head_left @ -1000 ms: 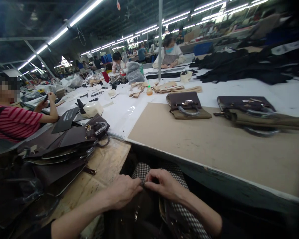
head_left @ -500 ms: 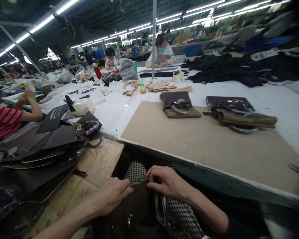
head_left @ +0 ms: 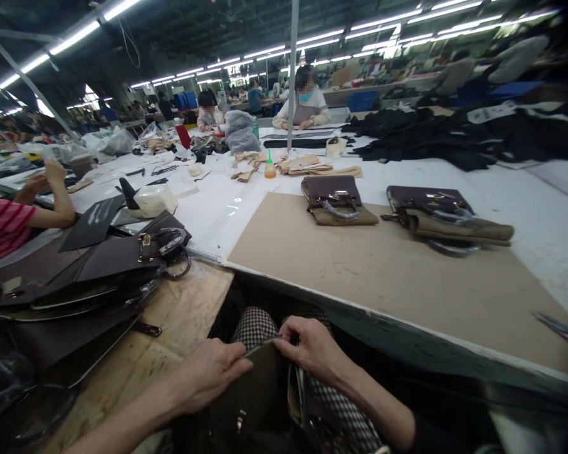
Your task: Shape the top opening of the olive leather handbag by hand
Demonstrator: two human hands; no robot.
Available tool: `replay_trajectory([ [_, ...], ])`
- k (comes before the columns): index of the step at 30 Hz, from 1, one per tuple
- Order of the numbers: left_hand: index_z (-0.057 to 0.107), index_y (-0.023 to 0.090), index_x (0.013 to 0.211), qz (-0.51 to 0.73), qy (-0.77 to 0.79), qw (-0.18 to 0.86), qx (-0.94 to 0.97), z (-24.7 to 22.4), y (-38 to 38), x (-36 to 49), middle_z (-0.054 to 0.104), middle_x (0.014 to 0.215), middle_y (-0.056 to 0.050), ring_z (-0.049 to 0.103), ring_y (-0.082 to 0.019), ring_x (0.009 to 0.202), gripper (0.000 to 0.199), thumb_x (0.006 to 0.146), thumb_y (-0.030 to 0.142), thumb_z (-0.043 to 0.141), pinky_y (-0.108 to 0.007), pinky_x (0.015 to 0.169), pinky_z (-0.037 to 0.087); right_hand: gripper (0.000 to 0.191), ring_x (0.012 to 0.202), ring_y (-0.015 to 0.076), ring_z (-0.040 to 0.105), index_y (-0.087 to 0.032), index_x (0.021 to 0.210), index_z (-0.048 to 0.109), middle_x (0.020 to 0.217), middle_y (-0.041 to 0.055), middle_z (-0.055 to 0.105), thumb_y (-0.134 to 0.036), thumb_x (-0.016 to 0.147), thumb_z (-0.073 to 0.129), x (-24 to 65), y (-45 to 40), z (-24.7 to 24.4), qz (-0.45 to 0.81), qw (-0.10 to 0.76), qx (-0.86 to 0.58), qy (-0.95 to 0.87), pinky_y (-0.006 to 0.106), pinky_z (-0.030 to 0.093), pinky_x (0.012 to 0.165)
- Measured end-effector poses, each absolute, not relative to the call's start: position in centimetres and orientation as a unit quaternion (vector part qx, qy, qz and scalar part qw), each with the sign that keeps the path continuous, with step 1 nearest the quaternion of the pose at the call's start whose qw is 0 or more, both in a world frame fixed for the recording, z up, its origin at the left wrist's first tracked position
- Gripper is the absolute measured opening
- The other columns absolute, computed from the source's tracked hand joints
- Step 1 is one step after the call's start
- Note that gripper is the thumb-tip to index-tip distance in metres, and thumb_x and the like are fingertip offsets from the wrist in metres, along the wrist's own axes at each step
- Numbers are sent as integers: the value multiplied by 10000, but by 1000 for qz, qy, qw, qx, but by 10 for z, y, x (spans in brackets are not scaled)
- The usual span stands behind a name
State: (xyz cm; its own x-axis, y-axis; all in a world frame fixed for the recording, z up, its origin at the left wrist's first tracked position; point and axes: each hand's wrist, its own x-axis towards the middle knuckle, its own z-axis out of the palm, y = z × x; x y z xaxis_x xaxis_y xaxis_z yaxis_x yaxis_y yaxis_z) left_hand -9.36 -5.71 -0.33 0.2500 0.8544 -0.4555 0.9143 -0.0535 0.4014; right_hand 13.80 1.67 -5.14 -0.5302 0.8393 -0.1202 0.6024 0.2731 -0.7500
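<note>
A dark brown handbag (head_left: 253,397) rests on my lap over checked cloth, its upper edge raised between my hands. My left hand (head_left: 213,369) pinches that edge on the left, thumb and fingers closed on it. On the other side, my right hand (head_left: 307,347) grips the same edge with bent fingers, a short way from the left. A small gold metal fitting (head_left: 240,420) shows on the bag's lower part. The bag's underside and lower right are dark and hard to make out.
Stacked dark handbags (head_left: 94,271) lie on the wooden bench (head_left: 189,296) at left. Two folded handbags, one nearer the middle (head_left: 336,198), rest on a brown board (head_left: 350,265). A pointed tool (head_left: 556,328) lies at right. A co-worker's arm (head_left: 59,202) is at far left.
My right hand has shifted slightly left along the bag's edge, and more of the bag's panel shows between my hands. The whole view has turned slightly.
</note>
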Motion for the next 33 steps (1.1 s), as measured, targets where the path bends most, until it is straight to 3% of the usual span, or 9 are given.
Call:
replay_trajectory([
  [8, 649, 275, 1057, -9, 569, 409, 714, 10, -27, -78, 685, 895, 4, 607, -183, 802, 415, 826, 611, 569, -266, 642, 345, 256, 768, 150, 571, -198, 908, 461, 852, -38, 643, -201, 769, 676, 139, 9, -44, 419, 204, -466, -752, 283, 371, 705],
  [13, 571, 196, 708, -11, 521, 394, 758, -4, -2, -55, 501, 641, 30, 469, -122, 636, 327, 852, 489, 544, -265, 574, 271, 259, 730, 123, 574, -189, 878, 472, 787, -51, 631, -136, 734, 681, 147, 8, -51, 474, 262, -447, -712, 257, 393, 670],
  [16, 506, 180, 648, -15, 514, 388, 765, -5, 2, -48, 431, 590, 36, 398, -107, 589, 327, 844, 438, 548, -276, 559, 235, 239, 747, 137, 590, -187, 887, 476, 792, -31, 652, -205, 778, 688, 158, 13, -56, 508, 275, -440, -687, 268, 418, 695],
  [19, 494, 177, 627, -15, 520, 382, 764, -1, 0, -45, 411, 562, 38, 377, -103, 562, 313, 834, 407, 539, -279, 540, 221, 308, 965, 180, 627, -188, 1120, 477, 1064, 61, 677, -391, 913, 584, 175, 10, -46, 566, 262, -433, -651, 322, 471, 854],
  [22, 504, 177, 617, -9, 536, 400, 743, 1, -3, -39, 425, 557, 34, 403, -107, 555, 262, 806, 357, 527, -270, 514, 235, 673, 1376, 216, 395, -222, 1455, 280, 1513, 128, 373, -561, 927, 523, 192, -12, -20, 588, 216, -438, -645, 401, 367, 1119],
  [25, 615, 195, 767, 10, 543, 419, 728, -2, -4, -30, 598, 704, 17, 539, -144, 680, 143, 786, 288, 508, -254, 580, 328, 936, 1495, 224, 119, -187, 1571, 78, 1621, 88, 99, -565, 872, 573, 198, -44, -1, 520, 114, -453, -715, 428, 142, 1238],
  [27, 651, 222, 976, 24, 541, 441, 716, -7, -2, -23, 679, 867, -1, 604, -185, 811, 237, 778, 302, 548, -268, 668, 392, 973, 1503, 233, 50, -128, 1576, 71, 1625, 88, 41, -519, 851, 587, 197, -62, -1, 472, 94, -463, -744, 412, 87, 1249],
  [30, 652, 216, 1084, 22, 531, 478, 699, -20, 3, -19, 699, 965, -21, 619, -224, 887, 420, 709, 403, 688, -294, 716, 428, 920, 1460, 253, 219, -140, 1566, 119, 1593, 114, 185, -543, 866, 559, 200, -75, -13, 448, 122, -510, -724, 404, 201, 1222],
  [33, 700, 156, 935, 16, 516, 494, 699, -24, 6, -25, 699, 885, -27, 611, -212, 849, 298, 727, 369, 677, -292, 717, 436, 845, 1214, 248, 504, -202, 1532, 213, 1367, 108, 480, -576, 865, 573, 218, -75, -22, 486, 146, -536, -674, 387, 397, 1071],
])
